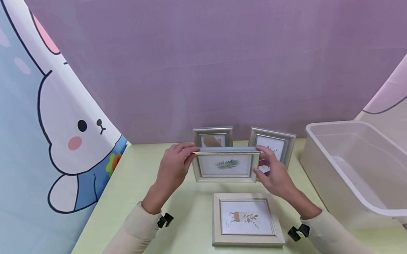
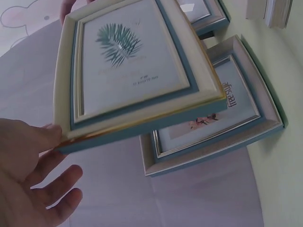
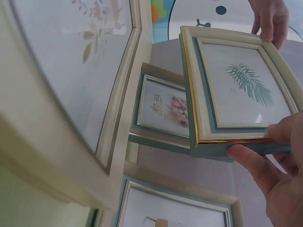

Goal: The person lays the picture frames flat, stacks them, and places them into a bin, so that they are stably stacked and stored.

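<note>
Both hands hold a cream picture frame (image 1: 225,165) with a green leaf print and blue-green sides, raised above the table. My left hand (image 1: 174,165) pinches its upper left corner between thumb and fingers. At the right edge, my right hand (image 1: 275,175) grips it, thumb on the near side; the right wrist view shows the frame's corner between the fingers (image 3: 258,165) and thumb. Behind it stand two more picture frames, a left one (image 1: 230,137) partly hidden and a right one (image 1: 288,150). Nearer me, a cream plant-print frame (image 1: 246,220) lies face up.
A white plastic bin (image 1: 345,174) stands on the right of the pale green table (image 1: 125,206). A purple cloth (image 1: 221,65) hangs behind the table, and a rabbit-print cloth (image 1: 69,110) hangs along the left side.
</note>
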`<act>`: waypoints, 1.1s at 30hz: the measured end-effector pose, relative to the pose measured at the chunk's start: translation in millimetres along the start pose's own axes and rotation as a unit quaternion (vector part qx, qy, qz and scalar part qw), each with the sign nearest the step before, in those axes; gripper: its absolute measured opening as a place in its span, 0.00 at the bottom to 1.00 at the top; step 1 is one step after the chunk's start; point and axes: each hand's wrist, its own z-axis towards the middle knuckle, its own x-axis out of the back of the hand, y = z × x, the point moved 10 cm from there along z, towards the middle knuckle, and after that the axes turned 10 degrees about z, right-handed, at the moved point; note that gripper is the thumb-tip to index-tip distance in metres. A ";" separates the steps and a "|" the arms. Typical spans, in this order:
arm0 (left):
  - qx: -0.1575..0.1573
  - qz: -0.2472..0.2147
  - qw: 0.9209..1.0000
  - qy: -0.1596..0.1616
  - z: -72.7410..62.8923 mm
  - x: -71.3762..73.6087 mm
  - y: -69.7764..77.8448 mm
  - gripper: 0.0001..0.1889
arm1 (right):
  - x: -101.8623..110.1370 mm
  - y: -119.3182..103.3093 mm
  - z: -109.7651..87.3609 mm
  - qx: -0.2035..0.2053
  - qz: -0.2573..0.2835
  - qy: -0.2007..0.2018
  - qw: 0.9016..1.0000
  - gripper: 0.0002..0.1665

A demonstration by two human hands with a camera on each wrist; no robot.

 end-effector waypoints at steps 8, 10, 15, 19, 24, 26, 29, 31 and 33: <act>0.076 -0.191 0.973 -0.103 -3.1 -20.2 -29.0 0.13 | 5.1 -7.3 -8.4 0.023 0.028 0.010 0.999 0.49; 0.105 -0.273 0.946 -0.142 -5.0 -32.3 -35.8 0.17 | 6.4 -7.3 -10.4 0.031 0.041 0.012 0.999 0.48; 0.132 -0.428 0.864 -0.228 -11.7 -59.2 -41.2 0.29 | 8.4 -6.6 -14.2 0.037 0.062 0.014 0.997 0.48; 0.121 -0.508 0.810 -0.266 -15.3 -72.5 -38.3 0.37 | 7.3 -5.8 -17.2 0.042 0.072 0.008 0.997 0.49; 0.080 -0.558 0.775 -0.287 -16.2 -80.0 -31.2 0.47 | 5.9 -5.7 -20.6 0.044 0.083 0.000 0.996 0.49; 0.064 -0.566 0.769 -0.291 -16.5 -81.4 -29.0 0.50 | 5.8 -4.8 -21.7 0.042 0.088 0.000 0.995 0.49; 0.046 -0.571 0.764 -0.297 -17.0 -82.8 -25.7 0.52 | 5.5 -3.7 -22.9 0.040 0.095 -0.001 0.995 0.49; 0.039 -0.572 0.763 -0.298 -17.3 -83.7 -24.4 0.53 | 4.9 -2.4 -23.5 0.039 0.095 -0.002 0.995 0.49; 0.037 -0.569 0.766 -0.298 -17.7 -84.5 -24.2 0.53 | 4.5 -1.0 -24.1 0.037 0.094 -0.003 0.995 0.49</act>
